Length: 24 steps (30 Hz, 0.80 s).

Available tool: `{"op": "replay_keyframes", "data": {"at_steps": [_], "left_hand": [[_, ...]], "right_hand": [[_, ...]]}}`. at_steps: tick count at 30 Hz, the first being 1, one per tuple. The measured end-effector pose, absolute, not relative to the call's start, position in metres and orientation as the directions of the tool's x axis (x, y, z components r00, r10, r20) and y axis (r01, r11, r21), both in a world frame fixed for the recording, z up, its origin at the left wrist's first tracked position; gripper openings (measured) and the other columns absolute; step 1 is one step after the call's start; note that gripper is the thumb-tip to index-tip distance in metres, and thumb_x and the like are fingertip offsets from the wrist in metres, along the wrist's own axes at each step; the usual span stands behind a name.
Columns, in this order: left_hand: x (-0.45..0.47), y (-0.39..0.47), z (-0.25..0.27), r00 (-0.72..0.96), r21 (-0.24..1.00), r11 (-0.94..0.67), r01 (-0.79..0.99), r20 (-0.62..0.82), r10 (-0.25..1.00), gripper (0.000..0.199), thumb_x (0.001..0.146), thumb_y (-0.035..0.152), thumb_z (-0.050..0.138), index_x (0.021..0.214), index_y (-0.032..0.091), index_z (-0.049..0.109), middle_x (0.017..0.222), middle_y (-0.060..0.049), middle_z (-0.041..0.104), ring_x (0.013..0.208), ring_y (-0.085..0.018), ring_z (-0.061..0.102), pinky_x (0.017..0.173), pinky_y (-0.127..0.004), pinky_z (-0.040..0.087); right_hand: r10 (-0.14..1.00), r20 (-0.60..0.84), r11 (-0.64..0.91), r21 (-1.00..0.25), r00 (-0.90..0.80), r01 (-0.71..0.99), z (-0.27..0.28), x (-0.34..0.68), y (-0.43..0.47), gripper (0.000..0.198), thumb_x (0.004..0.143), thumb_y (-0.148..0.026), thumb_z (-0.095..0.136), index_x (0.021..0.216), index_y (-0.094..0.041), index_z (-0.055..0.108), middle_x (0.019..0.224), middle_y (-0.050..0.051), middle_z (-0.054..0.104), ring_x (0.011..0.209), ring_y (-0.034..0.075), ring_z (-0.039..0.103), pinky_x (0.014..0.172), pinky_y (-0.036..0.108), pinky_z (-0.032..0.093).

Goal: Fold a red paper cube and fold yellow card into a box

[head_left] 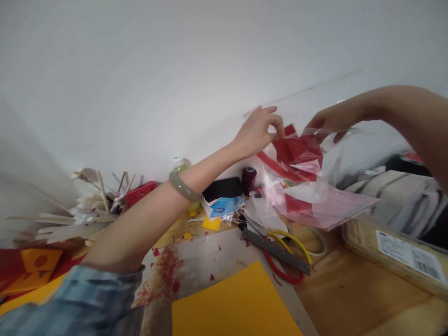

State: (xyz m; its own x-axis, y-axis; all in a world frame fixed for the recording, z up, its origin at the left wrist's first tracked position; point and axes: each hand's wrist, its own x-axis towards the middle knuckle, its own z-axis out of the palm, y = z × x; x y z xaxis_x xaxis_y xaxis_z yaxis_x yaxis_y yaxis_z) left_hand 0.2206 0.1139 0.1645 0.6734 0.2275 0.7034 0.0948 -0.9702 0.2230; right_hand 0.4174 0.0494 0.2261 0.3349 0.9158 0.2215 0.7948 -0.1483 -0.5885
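My left hand [261, 130] pinches the upper edge of a clear plastic bag [273, 186], thumb and forefinger together. My right hand [332, 121] reaches in at the bag's opening from the right, its fingers partly hidden and blurred by the film. Inside the bag are pieces of red paper [297, 151] and pink paper [329, 203]. What the right fingers hold, if anything, I cannot make out. A sheet of yellow-orange paper [234, 303] lies on the table in front, below both hands.
Scissors with red and yellow handles [301, 247] lie mid-table by a roll of tape [320, 245]. A clear plastic box with a label [402, 256] stands right. Wooden sticks and scraps [91, 205] pile up left. A bottle [178, 163] and a blue tissue pack [224, 205] stand near the wall.
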Motion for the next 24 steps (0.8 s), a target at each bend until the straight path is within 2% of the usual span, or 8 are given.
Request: {"op": "replay_keyframes", "data": {"at_steps": [4,6,9,14,16,19,21,24], "left_hand": [[0.219,0.114,0.169,0.675,0.174,-0.976,0.128,0.706,0.214,0.019,0.068,0.001,0.059,0.075,0.017,0.067,0.110,-0.003,0.062,0.122,-0.023,0.046,0.105,-0.041,0.032],[0.219,0.114,0.171,0.673,0.159,-0.977,0.140,0.708,0.212,0.021,0.068,0.000,0.058,0.078,0.017,0.067,0.109,-0.002,0.063,0.116,-0.022,0.051,0.103,-0.039,0.034],[0.218,0.112,0.172,0.676,0.206,-0.970,0.128,0.698,0.238,0.029,0.070,-0.002,0.053,0.085,0.019,0.067,0.098,0.002,0.067,0.105,-0.018,0.058,0.099,-0.035,0.038],[0.212,0.115,0.174,0.593,0.334,-0.939,0.083,0.741,0.316,0.030,0.079,0.001,0.046,0.095,0.016,0.066,0.092,0.001,0.069,0.091,-0.014,0.064,0.090,-0.027,0.044],[0.210,0.119,0.175,0.567,0.346,-0.932,0.103,0.750,0.341,0.031,0.080,0.002,0.046,0.102,0.014,0.064,0.091,0.000,0.069,0.093,-0.015,0.063,0.091,-0.028,0.043],[0.207,0.124,0.174,0.545,0.364,-0.914,0.177,0.737,0.399,0.042,0.078,0.001,0.048,0.116,0.017,0.056,0.103,-0.001,0.066,0.107,-0.017,0.057,0.099,-0.029,0.038],[0.207,0.124,0.168,0.434,0.401,-0.897,0.186,0.785,0.441,0.050,0.079,0.005,0.053,0.125,0.021,0.045,0.125,-0.003,0.055,0.119,-0.017,0.049,0.104,-0.028,0.033],[0.208,0.119,0.147,0.306,0.563,-0.807,0.179,0.748,0.589,0.062,0.078,0.018,0.064,0.131,0.019,0.032,0.139,-0.010,0.040,0.128,-0.018,0.040,0.107,-0.028,0.029]], "right_hand": [[0.934,-0.155,-0.357,-0.340,0.322,0.870,0.230,0.405,0.047,0.027,0.072,-0.017,0.065,0.098,-0.010,0.067,0.100,0.002,0.071,0.087,0.007,0.065,0.075,0.021,0.045],[0.922,-0.206,-0.372,-0.245,0.327,0.895,0.230,0.404,0.049,0.028,0.075,-0.018,0.060,0.101,-0.010,0.066,0.098,0.003,0.071,0.082,0.005,0.065,0.073,0.020,0.044],[0.932,-0.122,-0.361,-0.229,0.341,0.904,0.231,0.407,0.052,0.034,0.078,-0.023,0.050,0.104,-0.005,0.064,0.097,0.007,0.070,0.077,0.005,0.065,0.068,0.021,0.043],[0.933,0.272,-0.163,-0.263,0.235,0.951,0.237,0.413,0.037,0.055,0.079,-0.044,0.036,0.109,-0.008,0.065,0.092,0.006,0.071,0.080,0.010,0.066,0.070,0.029,0.044],[0.953,0.221,-0.152,-0.249,0.209,0.957,0.237,0.418,0.029,0.052,0.081,-0.045,0.035,0.109,-0.014,0.066,0.093,0.002,0.071,0.085,0.009,0.065,0.077,0.030,0.043],[0.934,0.107,-0.341,-0.019,0.341,0.940,0.236,0.422,0.019,0.041,0.076,-0.045,0.047,0.096,-0.018,0.071,0.092,-0.001,0.072,0.095,0.015,0.062,0.078,0.032,0.041],[0.846,0.317,-0.477,0.091,0.429,0.874,0.235,0.421,0.012,0.047,0.076,-0.051,0.044,0.096,-0.018,0.071,0.102,0.001,0.069,0.103,0.022,0.058,0.072,0.036,0.041],[0.705,0.558,-0.594,0.126,0.438,0.795,0.232,0.415,0.001,0.055,0.083,-0.058,0.031,0.104,-0.023,0.069,0.117,0.004,0.063,0.108,0.030,0.054,0.067,0.042,0.039]]}}
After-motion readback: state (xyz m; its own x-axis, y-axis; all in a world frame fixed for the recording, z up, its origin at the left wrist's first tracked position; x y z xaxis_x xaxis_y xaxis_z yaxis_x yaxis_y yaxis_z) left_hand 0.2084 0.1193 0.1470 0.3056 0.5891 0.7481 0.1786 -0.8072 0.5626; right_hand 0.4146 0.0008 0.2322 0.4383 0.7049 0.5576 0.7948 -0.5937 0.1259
